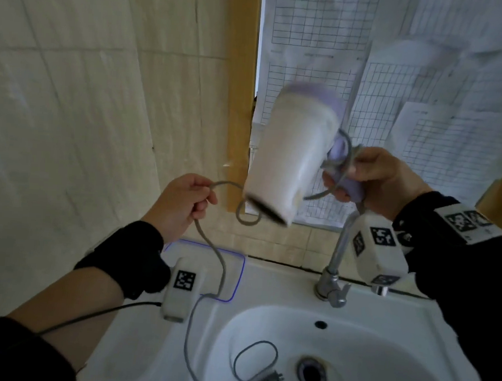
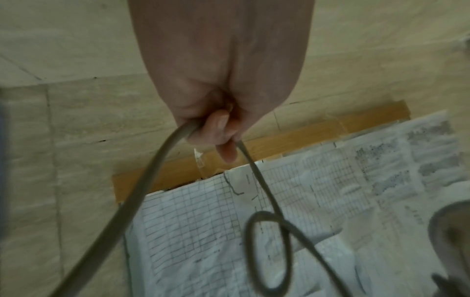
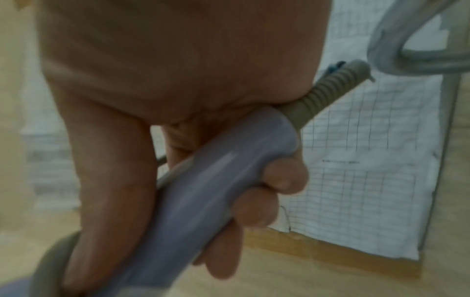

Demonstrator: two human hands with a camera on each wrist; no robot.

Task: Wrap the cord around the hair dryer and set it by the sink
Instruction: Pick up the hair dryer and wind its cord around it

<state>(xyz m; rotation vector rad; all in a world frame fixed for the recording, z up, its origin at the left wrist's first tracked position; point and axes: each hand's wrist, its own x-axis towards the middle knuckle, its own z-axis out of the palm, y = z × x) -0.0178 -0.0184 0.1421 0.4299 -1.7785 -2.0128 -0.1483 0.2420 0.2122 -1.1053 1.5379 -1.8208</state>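
A white hair dryer (image 1: 291, 157) with a lilac handle (image 3: 203, 191) hangs in the air above the sink, nozzle pointing down-left. My right hand (image 1: 376, 182) grips the handle, with a turn or two of the grey cord (image 1: 222, 266) looped round it. My left hand (image 1: 182, 206) pinches the cord (image 2: 152, 170) to the left of the nozzle; a small loop hangs between hand and dryer. The rest of the cord trails down into the white sink (image 1: 412, 338), where the plug (image 1: 274, 378) lies beside the drain.
A chrome faucet (image 1: 335, 269) stands at the sink's back edge, under my right wrist. A blue-outlined patch (image 1: 236, 279) marks the sink's left rear ledge. Gridded papers (image 1: 431, 99) cover the wall behind; tiled wall at left.
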